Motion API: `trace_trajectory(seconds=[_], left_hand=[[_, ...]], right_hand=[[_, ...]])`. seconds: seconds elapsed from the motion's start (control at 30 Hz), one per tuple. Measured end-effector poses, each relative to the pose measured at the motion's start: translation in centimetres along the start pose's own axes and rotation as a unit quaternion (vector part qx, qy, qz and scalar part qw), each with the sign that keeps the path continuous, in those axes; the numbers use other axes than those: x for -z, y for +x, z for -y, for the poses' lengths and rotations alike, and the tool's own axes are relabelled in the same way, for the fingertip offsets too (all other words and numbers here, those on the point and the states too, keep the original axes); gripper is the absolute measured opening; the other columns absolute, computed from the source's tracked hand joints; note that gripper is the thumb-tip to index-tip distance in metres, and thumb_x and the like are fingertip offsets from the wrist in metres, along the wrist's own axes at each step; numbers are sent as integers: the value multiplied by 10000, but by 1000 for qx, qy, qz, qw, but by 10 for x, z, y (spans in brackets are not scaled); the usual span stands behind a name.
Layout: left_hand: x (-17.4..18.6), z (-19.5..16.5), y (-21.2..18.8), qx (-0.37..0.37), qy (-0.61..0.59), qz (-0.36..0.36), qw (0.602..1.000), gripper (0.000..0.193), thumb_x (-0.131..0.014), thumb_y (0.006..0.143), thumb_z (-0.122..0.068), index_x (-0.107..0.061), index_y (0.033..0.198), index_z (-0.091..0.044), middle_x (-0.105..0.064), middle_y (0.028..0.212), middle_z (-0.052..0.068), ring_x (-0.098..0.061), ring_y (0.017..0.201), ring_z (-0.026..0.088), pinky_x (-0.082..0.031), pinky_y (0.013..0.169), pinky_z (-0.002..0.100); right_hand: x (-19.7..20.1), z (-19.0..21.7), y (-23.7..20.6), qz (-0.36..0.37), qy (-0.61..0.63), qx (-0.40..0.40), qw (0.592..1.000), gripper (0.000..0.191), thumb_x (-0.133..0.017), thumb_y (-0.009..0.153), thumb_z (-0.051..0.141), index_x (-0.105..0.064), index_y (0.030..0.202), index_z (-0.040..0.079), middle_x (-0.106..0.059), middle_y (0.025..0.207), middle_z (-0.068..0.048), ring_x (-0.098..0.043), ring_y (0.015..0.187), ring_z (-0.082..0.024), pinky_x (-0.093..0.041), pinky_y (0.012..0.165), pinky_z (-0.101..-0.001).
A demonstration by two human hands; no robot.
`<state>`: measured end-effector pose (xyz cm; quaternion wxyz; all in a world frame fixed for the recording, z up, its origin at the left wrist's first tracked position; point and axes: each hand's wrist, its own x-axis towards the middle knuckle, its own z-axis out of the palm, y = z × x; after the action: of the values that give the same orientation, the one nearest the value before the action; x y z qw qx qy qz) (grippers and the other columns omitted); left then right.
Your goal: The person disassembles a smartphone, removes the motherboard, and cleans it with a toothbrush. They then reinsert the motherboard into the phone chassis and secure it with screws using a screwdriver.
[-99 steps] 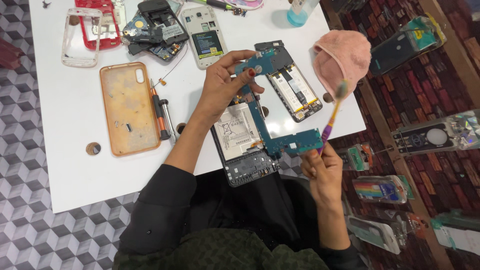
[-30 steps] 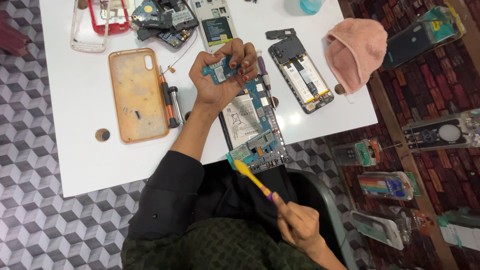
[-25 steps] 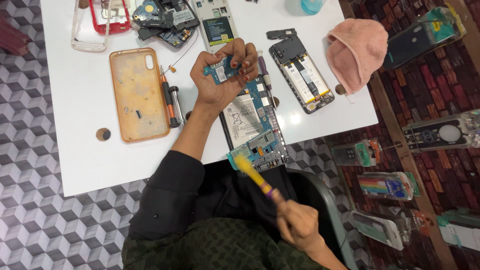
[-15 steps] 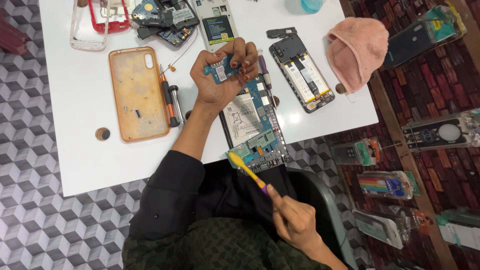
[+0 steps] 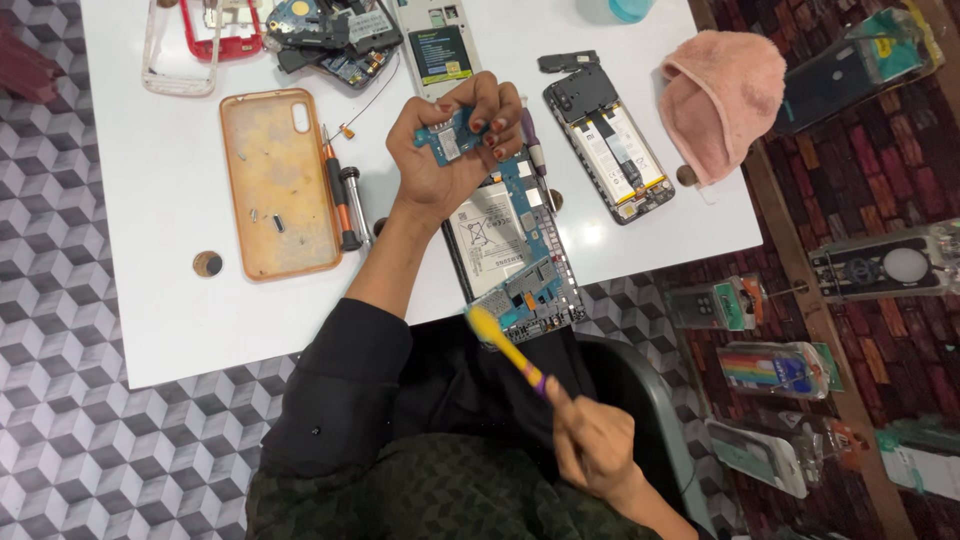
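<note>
My left hand (image 5: 452,150) grips the top end of an opened phone (image 5: 510,250), fingers curled over its blue circuit board. The phone's body, with a white battery and blue board, reaches from my hand down past the white table's front edge. My right hand (image 5: 592,448) is shut on a yellow brush with a purple band (image 5: 508,348), held low over my lap. The brush's yellow head sits at the phone's lower left corner, beside the exposed board there.
On the white table (image 5: 140,220) lie an orange-tinted phone case (image 5: 278,180), screwdrivers (image 5: 340,195), a second opened phone (image 5: 608,150), a pink cloth (image 5: 722,95), a red and a clear case, loose phone parts and a small round disc (image 5: 208,264). Packaged items lie on the brick-pattern floor at right.
My right hand has dropped from beside the phone to over my lap. In the last second the brush has stroked back and forth at the phone's lower end. My left hand keeps its grip.
</note>
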<state>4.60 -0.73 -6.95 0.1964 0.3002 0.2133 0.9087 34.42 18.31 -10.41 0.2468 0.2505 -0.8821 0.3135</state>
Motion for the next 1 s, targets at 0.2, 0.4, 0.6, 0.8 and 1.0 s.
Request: trace_trajectory(seconds=[0.2,0.4,0.6,0.8,1.0], left_hand=[[0,0,1,-1,-2,-5,1000,237,-391,837,-372,-343,819,-141,-388,841,48,-317,759,167,-364,710,313],[2,0,0,-1,-7,-5,1000,234,-398,845,-366,-344,822,-140,-389,848,51,-315,723,152,-359,670,287],[3,0,1,-6,-32,0,999,235,-399,832,-361,-347,813,-133,-393,847,49,-317,758,160,-364,670,285],[6,1,0,1,-7,-1,1000,238,-391,845,-370,-347,816,-137,-373,839,40,-315,761,164,-365,665,285],[5,1,0,-4,-14,4,1000,238,-383,843,-368,-337,815,-136,-362,832,41,-313,755,162,-365,664,282]], right_hand=[[1,0,1,14,-21,-11,1000,609,-657,701,-93,-670,1294,46,-379,541,3,-395,411,-118,-329,419,-302],[-4,0,4,38,-66,-33,997,602,-672,774,-96,-635,1365,8,-429,609,-8,-435,464,-124,-368,457,-295],[4,-10,-7,6,-50,2,999,566,-654,694,-52,-676,1257,6,-424,548,-4,-454,426,-134,-381,433,-305],[3,-15,-23,-23,-101,-50,993,496,-660,741,-75,-697,1233,-31,-467,545,-24,-475,426,-144,-389,450,-312],[7,-20,-26,-33,-97,-106,989,468,-644,760,-95,-706,1222,-58,-481,534,-28,-499,415,-141,-387,446,-312]])
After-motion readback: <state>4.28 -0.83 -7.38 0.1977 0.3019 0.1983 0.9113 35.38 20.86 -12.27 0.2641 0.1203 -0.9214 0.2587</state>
